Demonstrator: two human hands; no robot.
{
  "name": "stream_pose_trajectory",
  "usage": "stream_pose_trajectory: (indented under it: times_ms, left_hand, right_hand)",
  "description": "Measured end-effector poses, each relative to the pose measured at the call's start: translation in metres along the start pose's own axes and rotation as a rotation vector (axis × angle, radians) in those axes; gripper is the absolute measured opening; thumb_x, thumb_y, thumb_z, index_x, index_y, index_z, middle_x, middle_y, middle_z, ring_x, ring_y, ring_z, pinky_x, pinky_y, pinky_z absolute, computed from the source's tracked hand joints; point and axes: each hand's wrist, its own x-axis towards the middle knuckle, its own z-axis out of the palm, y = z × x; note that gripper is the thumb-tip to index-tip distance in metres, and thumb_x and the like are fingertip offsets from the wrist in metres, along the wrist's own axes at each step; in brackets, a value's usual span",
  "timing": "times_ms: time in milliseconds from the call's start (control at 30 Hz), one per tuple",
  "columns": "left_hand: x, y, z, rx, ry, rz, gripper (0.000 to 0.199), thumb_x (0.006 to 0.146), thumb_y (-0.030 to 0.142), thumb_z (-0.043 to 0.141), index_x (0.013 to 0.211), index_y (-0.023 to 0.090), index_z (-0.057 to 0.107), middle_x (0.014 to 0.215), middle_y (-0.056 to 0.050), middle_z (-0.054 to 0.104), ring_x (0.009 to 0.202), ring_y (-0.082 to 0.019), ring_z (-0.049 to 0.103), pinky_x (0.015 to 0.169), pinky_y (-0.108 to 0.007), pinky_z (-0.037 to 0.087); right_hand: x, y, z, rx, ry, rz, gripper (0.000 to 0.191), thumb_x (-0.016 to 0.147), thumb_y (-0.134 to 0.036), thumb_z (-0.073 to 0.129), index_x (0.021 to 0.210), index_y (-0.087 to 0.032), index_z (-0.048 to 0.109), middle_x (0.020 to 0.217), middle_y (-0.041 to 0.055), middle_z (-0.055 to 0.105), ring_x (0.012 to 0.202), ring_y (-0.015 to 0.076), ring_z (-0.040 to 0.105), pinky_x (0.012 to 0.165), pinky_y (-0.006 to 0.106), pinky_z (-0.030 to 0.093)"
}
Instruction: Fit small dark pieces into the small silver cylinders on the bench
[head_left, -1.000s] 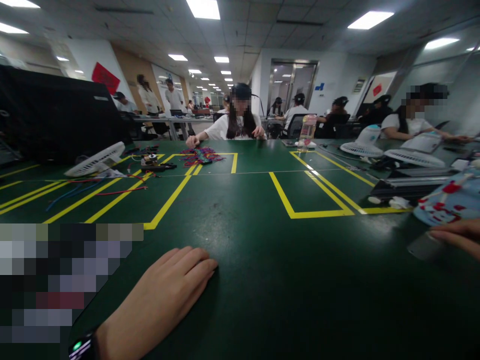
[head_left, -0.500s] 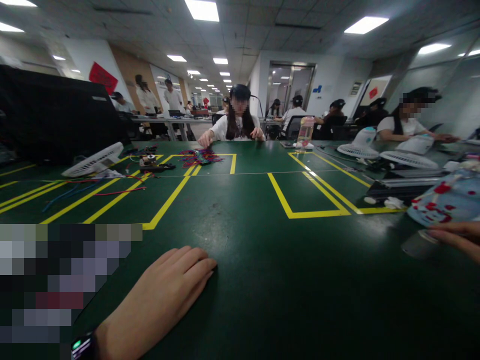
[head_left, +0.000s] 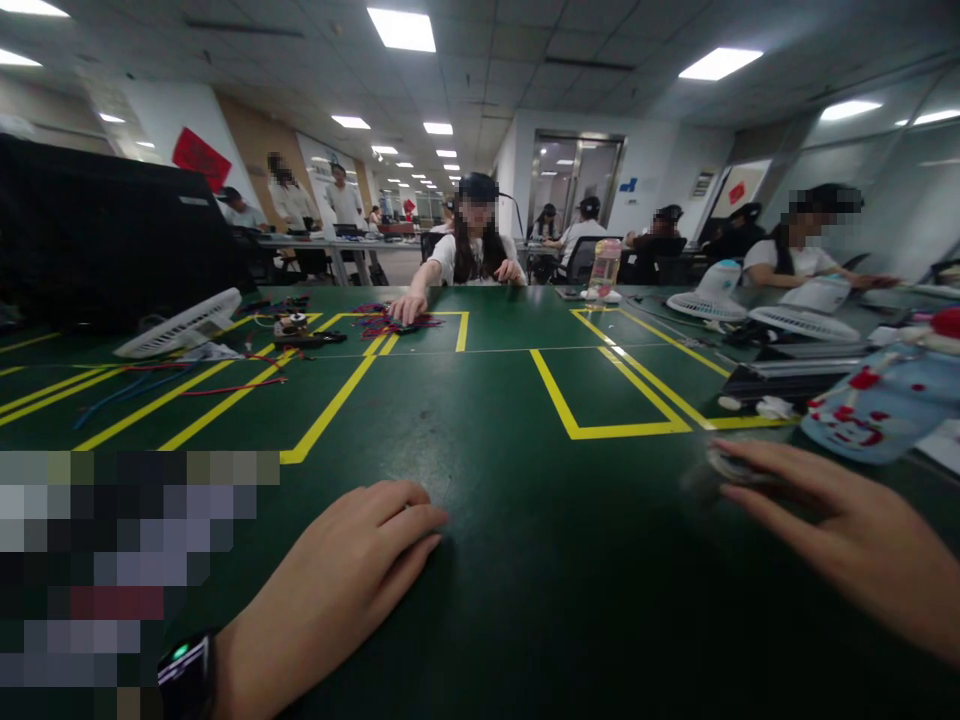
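Observation:
My left hand (head_left: pixel 367 560) rests low on the green table (head_left: pixel 555 580), left of the middle, with a watch (head_left: pixel 186 672) at the wrist. Its fingers are drawn together and curled, and what they may hold is hidden. Over the right side of the table, my right hand (head_left: pixel 832 515) pinches a small grey round object (head_left: pixel 724 470) between thumb and fingers. That object is blurred by motion, and its details cannot be made out.
A light blue bag (head_left: pixel 877 400) with red patterns stands at the right, near white fans (head_left: pixel 806 310) and dark metal bars (head_left: pixel 802 370). Across the table a person's hand (head_left: pixel 409 303) touches coloured wires (head_left: pixel 367 322). A small device (head_left: pixel 296 328) and another white fan (head_left: pixel 184 325) lie left.
My right hand has come in from the right edge toward the middle with the grey object. My left hand has shifted slightly right, its fingers more curled. The person opposite reaches further over the wires.

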Motion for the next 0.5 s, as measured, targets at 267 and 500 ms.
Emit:
stream_pose_trajectory:
  times_ms: [267,500]
  left_hand:
    - [0.027,0.045,-0.004,-0.289,0.1,-0.013,0.015,0.092,0.019,0.049,0.102,0.027,0.057,0.1,0.0,0.061,0.092,-0.018,0.057,0.081,-0.033,0.045]
    - [0.043,0.059,-0.003,-0.413,0.178,-0.055,0.012,0.091,0.023,0.054,0.1,0.026,0.061,0.1,-0.001,0.062,0.09,-0.018,0.057,0.08,-0.032,0.046]
  right_hand:
    - [0.021,-0.162,0.05,0.639,-0.333,-0.393,0.046,0.086,-0.016,0.05,0.13,-0.031,0.046,0.119,-0.0006,0.054,0.106,0.008,0.052,0.095,0.023,0.046]
    - [0.013,-0.148,0.078,0.802,-0.336,-0.207,0.082,0.078,-0.023,0.065,0.142,-0.034,0.015,0.122,-0.0007,0.052,0.105,0.0097,0.054,0.097,0.03,0.046]
